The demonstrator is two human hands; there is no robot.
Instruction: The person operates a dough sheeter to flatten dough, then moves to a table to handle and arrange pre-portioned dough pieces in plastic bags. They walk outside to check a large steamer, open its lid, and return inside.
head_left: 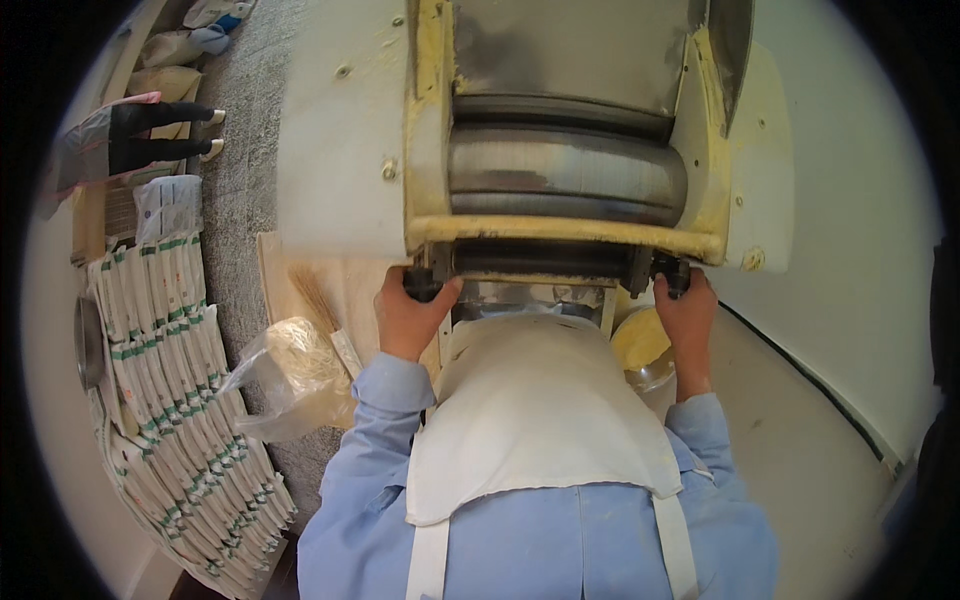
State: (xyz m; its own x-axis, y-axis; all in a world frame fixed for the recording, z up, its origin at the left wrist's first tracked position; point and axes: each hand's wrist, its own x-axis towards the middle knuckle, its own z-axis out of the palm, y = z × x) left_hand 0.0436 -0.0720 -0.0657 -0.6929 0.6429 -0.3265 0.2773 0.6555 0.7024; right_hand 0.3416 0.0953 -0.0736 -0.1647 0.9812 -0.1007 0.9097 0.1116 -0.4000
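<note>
A dough rolling machine (570, 232) with a broad metal roller (565, 170) stands in front of me, its yellowish frame crusted with residue. At the left end of its front bar, my left hand (408, 318) is closed round a black knob (421, 285). My right hand (690, 318) grips a matching black knob (676, 272) at the right end. Both forearms are in blue sleeves, and a white apron hangs between them. Below the front bar, part of a metal chute (530, 296) shows above the apron. No dough is visible on the roller.
Left of me, a clear plastic bag of noodles (300, 355) and a straw brush (315, 300) lie on a wooden board (275, 275). A bowl (643, 345) with something yellow sits by my right forearm. Stacked white-and-green packages (185, 420) line the left; another person (120, 140) stands beyond.
</note>
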